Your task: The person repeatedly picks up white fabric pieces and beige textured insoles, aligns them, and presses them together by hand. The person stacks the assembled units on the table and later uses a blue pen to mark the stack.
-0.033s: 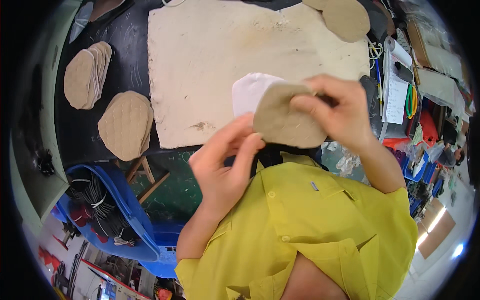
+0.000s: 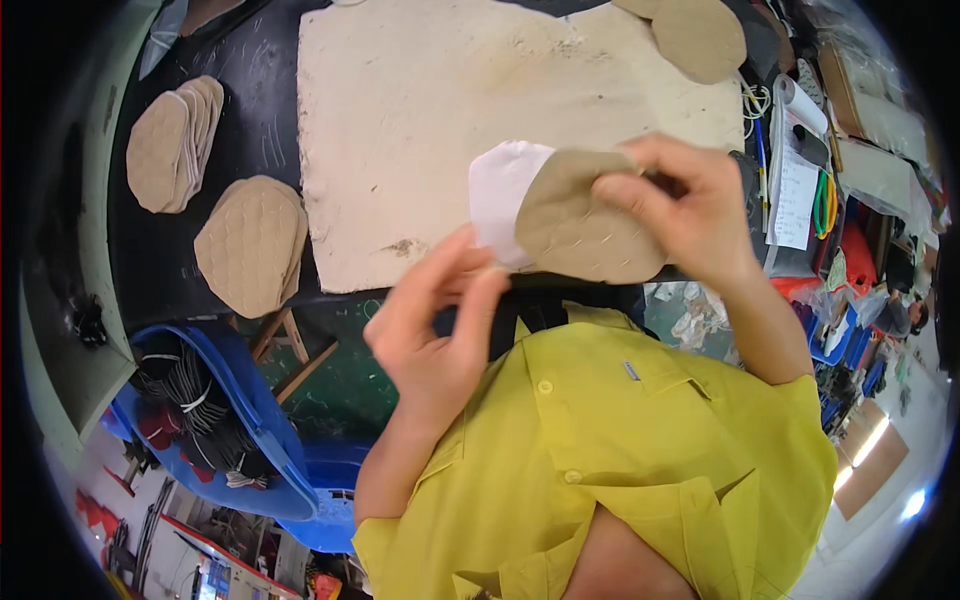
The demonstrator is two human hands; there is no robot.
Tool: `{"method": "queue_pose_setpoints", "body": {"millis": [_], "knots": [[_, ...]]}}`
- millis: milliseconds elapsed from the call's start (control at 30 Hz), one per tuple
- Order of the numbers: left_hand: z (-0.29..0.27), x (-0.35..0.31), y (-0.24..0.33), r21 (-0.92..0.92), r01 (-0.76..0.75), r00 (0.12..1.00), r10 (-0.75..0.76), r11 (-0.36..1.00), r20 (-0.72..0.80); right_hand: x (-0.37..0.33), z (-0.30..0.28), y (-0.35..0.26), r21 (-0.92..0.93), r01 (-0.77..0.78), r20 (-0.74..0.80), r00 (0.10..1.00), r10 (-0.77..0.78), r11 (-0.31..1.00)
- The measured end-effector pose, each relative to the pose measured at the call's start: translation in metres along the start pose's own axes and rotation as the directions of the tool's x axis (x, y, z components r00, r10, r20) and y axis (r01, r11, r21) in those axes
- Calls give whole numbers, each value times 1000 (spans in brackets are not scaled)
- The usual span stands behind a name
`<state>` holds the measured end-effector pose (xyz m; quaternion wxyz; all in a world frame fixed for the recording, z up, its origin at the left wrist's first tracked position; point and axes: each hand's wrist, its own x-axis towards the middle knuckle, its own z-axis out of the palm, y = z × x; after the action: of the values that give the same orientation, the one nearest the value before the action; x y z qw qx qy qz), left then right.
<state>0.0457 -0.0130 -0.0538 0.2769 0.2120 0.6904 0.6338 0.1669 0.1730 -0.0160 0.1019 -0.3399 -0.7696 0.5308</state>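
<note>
A rounded beige pad (image 2: 590,225) with stitched quilting lines is held above the front of the pale board. My right hand (image 2: 690,205) pinches its right edge, thumb on top and fingers behind. From behind the pad's left side a smooth white piece (image 2: 500,195) sticks out; whether the two are joined is hidden. My left hand (image 2: 435,310) is closed, its thumb and fingertips meeting at the white piece's lower edge, slightly blurred. Further left lie a stack of similar beige pads (image 2: 250,245) and a fanned stack with pale edges (image 2: 160,150).
The pale board (image 2: 400,120) covers much of the black table (image 2: 260,120). More beige pieces (image 2: 700,40) lie at its far right corner. A written paper sheet (image 2: 795,190) and cords are on the right. Below left, a blue tub (image 2: 270,430) holds bundled dark cords (image 2: 205,400).
My left fingers have shifted left, off the beige pad's edge to the white piece. The pad has moved slightly right and up with my right hand, baring more of the white piece's lower part.
</note>
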Motion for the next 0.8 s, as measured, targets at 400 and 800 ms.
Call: {"method": "queue_pose_setpoints", "body": {"millis": [400, 800], "knots": [[-24, -1, -41, 579, -638, 735, 626, 508, 261, 36, 15, 12, 96, -144, 268, 957, 113, 985], [-28, -2, -46, 660, -650, 721, 579, 377, 379, 45, 24, 11, 22, -152, 290, 947, 139, 988]]}}
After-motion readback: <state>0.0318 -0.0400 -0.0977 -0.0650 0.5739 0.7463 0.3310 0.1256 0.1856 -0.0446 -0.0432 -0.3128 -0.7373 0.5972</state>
